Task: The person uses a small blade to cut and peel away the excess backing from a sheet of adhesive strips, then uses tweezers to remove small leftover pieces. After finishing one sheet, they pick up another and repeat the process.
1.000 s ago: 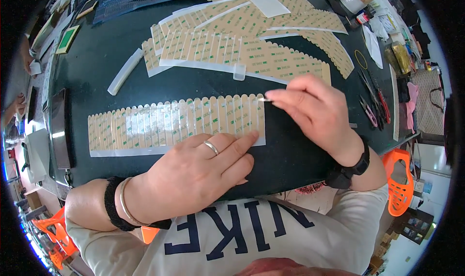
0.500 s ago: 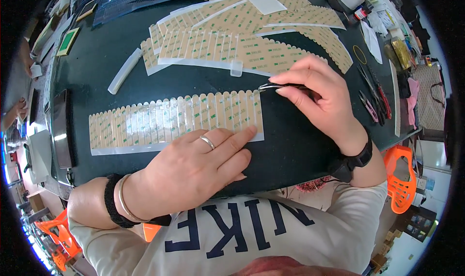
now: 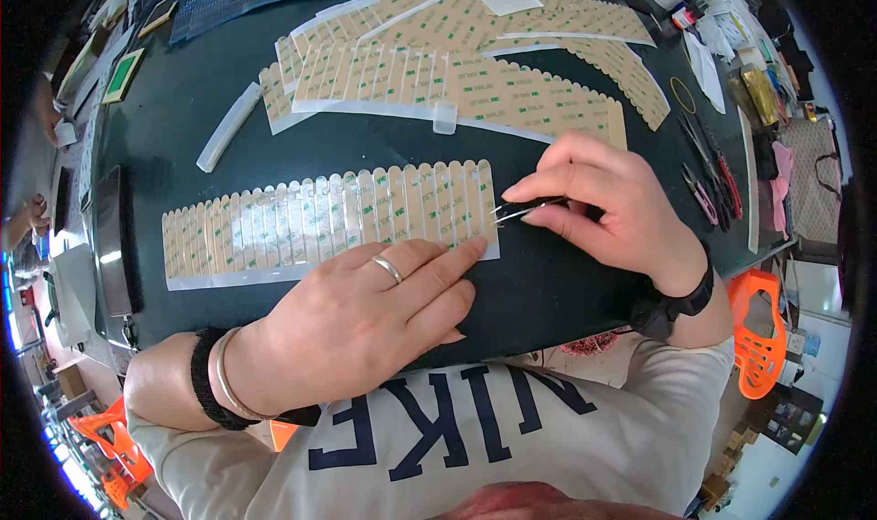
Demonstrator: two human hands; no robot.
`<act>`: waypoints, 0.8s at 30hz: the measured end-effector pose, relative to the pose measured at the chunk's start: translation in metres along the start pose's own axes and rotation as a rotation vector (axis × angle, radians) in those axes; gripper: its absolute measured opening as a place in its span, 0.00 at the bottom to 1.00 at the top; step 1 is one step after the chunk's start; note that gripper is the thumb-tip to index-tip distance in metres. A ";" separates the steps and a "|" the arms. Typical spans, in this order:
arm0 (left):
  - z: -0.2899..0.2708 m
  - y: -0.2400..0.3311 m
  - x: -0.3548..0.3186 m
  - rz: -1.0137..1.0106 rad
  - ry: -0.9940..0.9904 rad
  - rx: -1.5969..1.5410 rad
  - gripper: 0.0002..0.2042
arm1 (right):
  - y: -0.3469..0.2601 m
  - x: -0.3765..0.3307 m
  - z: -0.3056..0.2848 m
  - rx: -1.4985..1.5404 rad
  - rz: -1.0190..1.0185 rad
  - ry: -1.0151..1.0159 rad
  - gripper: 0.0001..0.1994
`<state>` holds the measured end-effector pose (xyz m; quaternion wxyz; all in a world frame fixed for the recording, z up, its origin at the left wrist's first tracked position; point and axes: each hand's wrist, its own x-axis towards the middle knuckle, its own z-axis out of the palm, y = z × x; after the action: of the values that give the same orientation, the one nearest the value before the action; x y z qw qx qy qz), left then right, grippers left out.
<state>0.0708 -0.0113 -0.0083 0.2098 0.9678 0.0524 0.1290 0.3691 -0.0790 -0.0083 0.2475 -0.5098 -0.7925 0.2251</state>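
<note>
A sheet of tan adhesive strips (image 3: 274, 223) with rounded tops and a white lower edge lies flat on the dark table. Across its lower right part rests my left hand (image 3: 365, 305), fingers stretched out, with the index fingertip pressing on the last strips. My right hand (image 3: 612, 200) pinches a pair of tweezers (image 3: 534, 210) between thumb and fingers. Their tips are slightly apart, at the right edge of the sheet, above my left index fingertip. Whether they touch the last strip I cannot tell.
More tan adhesive sheets (image 3: 530, 100) overlap beyond the strips, with a small clear piece (image 3: 445, 118) at their near edge. A whitish rolled strip (image 3: 228, 127) and a black case (image 3: 113, 241) lie left. Pliers (image 3: 701, 199) and scissors (image 3: 722, 173) lie right.
My right hand has brought the tweezers down from the top corner of the sheet to lower along its right edge, and their tips have spread. My left hand stays in place.
</note>
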 end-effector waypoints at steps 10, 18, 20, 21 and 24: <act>0.001 0.000 -0.002 0.021 0.020 0.006 0.18 | 0.003 0.001 0.011 -0.017 -0.069 0.009 0.16; 0.000 -0.001 -0.001 0.027 0.021 0.005 0.17 | 0.008 -0.002 0.009 -0.035 -0.131 0.029 0.17; 0.000 -0.001 -0.001 0.026 0.025 0.008 0.17 | 0.007 -0.002 0.005 -0.029 -0.114 0.030 0.16; 0.000 0.000 -0.001 0.025 0.028 0.012 0.17 | 0.005 -0.001 0.004 -0.028 -0.114 0.030 0.16; -0.001 0.001 -0.002 0.013 0.026 0.018 0.17 | -0.003 0.001 0.001 -0.046 -0.070 0.017 0.17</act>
<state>0.0685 -0.0125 -0.0072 0.1994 0.9682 0.0498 0.1425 0.3661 -0.0796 -0.0075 0.2503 -0.4895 -0.8126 0.1937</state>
